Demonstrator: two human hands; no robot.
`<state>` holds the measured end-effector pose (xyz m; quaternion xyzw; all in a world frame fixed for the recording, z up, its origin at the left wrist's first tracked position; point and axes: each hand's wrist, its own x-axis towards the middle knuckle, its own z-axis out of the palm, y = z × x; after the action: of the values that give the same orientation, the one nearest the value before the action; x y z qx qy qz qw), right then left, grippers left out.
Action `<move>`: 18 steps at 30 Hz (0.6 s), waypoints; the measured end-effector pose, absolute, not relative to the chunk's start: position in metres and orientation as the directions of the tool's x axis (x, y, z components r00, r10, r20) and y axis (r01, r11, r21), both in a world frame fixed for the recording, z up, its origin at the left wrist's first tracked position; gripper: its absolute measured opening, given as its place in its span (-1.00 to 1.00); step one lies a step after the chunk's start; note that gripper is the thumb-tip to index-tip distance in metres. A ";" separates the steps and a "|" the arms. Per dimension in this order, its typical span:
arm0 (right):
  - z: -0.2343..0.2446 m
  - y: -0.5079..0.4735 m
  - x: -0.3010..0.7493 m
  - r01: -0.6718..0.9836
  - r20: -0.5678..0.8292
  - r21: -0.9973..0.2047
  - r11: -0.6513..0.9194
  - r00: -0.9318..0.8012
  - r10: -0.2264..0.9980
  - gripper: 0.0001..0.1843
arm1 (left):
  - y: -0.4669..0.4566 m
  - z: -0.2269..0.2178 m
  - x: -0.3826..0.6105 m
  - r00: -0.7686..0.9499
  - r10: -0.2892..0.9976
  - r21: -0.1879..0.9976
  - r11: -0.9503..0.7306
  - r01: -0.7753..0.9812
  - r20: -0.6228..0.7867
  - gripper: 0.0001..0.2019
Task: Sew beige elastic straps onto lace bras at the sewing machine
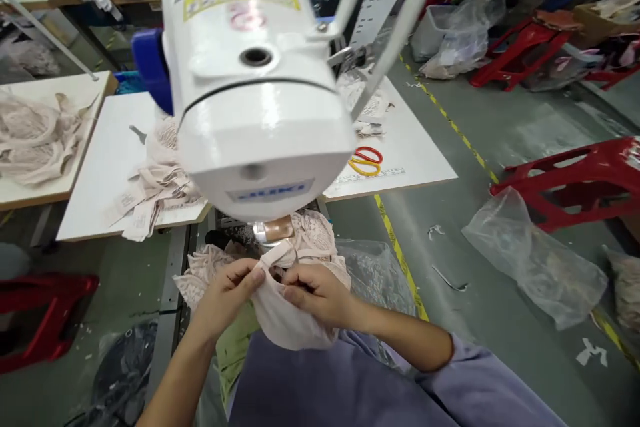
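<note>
From my remote seat, I see the left hand (231, 290) and right hand (323, 293) each with its grip pinched on the upper edge of the pale garment (293, 328), which hangs above the lap before the sewing machine (265, 133), probably to spread that edge. Scissors (367, 161) lie on the right tabletop (413, 150), presumably for easy reach.

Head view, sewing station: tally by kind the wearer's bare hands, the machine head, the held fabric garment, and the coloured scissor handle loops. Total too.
Bare hands, left hand and right hand: 2
White sewing machine head: 1
Pale beige fabric garment: 1
Red scissor handle loop: 1
Yellow scissor handle loop: 1
Total: 6
</note>
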<state>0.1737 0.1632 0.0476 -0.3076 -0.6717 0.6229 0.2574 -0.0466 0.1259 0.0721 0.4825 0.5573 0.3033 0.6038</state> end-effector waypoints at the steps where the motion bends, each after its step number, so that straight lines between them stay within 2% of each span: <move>1: 0.043 0.161 0.164 0.059 -0.032 -0.998 0.013 -0.698 0.715 -0.63 | 0.118 0.074 -0.051 0.132 0.921 0.923 0.343 0.175 -0.368 -0.66; 2: 0.037 0.161 0.152 0.020 -0.020 -1.000 -0.007 -0.720 0.694 -0.61 | 0.111 0.077 -0.056 0.072 0.934 0.921 0.331 0.204 -0.351 -0.67; 4: 0.026 0.166 0.125 -0.082 -0.002 -0.992 -0.096 -0.750 0.662 -0.44 | 0.100 0.084 -0.068 -0.017 0.946 0.893 0.313 0.325 -0.325 -0.67; 6: 0.015 0.171 0.098 -0.190 -0.068 -0.931 -0.311 -0.746 0.662 -0.32 | 0.094 0.088 -0.080 -0.062 0.945 0.834 0.314 0.454 -0.322 -0.66; 8: 0.007 0.173 0.078 -0.246 -0.220 -0.797 -0.551 -0.732 0.644 -0.45 | 0.093 0.085 -0.089 -0.051 0.938 0.780 0.315 0.541 -0.343 -0.65; 10: -0.001 0.172 0.069 -0.284 -0.318 -0.717 -0.636 -0.679 0.662 -0.61 | 0.093 0.073 -0.094 -0.113 0.943 0.740 0.316 0.593 -0.312 -0.68; 12: -0.012 0.167 0.069 -0.301 -0.304 -0.782 -0.545 -0.580 0.756 -0.69 | 0.093 0.054 -0.092 -0.293 0.929 0.729 0.362 0.580 -0.228 -0.69; 14: -0.024 0.160 0.074 -0.248 -0.207 -0.902 -0.353 -0.470 0.858 -0.73 | 0.092 0.032 -0.084 -0.427 0.883 0.759 0.413 0.504 -0.197 -0.67; 16: -0.038 0.153 0.080 -0.120 -0.066 -0.985 -0.127 -0.419 0.906 -0.80 | 0.092 0.013 -0.072 -0.395 0.879 0.804 0.430 0.410 -0.268 -0.63; 18: -0.049 0.149 0.086 0.009 0.104 -0.993 0.121 -0.454 0.885 -0.87 | 0.093 0.001 -0.060 -0.321 0.891 0.842 0.423 0.333 -0.321 -0.57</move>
<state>0.0856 0.1489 -0.0487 -0.3492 -0.6400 0.5633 0.3887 -0.0600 0.0926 0.0006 0.4149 0.7378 0.3409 0.4091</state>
